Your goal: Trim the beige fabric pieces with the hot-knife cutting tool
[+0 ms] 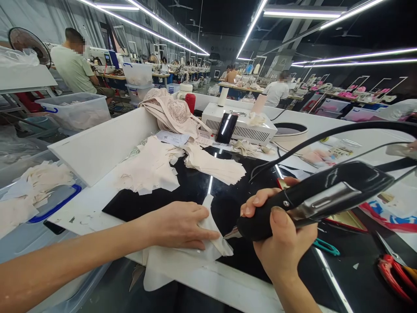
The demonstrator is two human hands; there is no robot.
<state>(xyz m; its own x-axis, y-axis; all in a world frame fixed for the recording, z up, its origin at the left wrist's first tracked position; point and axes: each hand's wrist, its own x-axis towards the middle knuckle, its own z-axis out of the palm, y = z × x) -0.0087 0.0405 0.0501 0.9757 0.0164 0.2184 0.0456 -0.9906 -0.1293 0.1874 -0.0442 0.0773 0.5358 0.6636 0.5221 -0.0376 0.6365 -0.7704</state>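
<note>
Pale fabric (213, 221) partly over glossy black panel (137, 204), strip-lit workshop (224, 56)

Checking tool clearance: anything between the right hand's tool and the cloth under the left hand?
Nothing visible. The tool in the right hand has its tip at the cloth's edge; contact is unclear. The left hand lies beside that line.

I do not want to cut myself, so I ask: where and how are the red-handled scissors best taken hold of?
Grip the scissors by their red handles, probably from the near side, with the right hand once it puts down the black tool. The handles lie nearer the person, while the metal blade points away.
</note>
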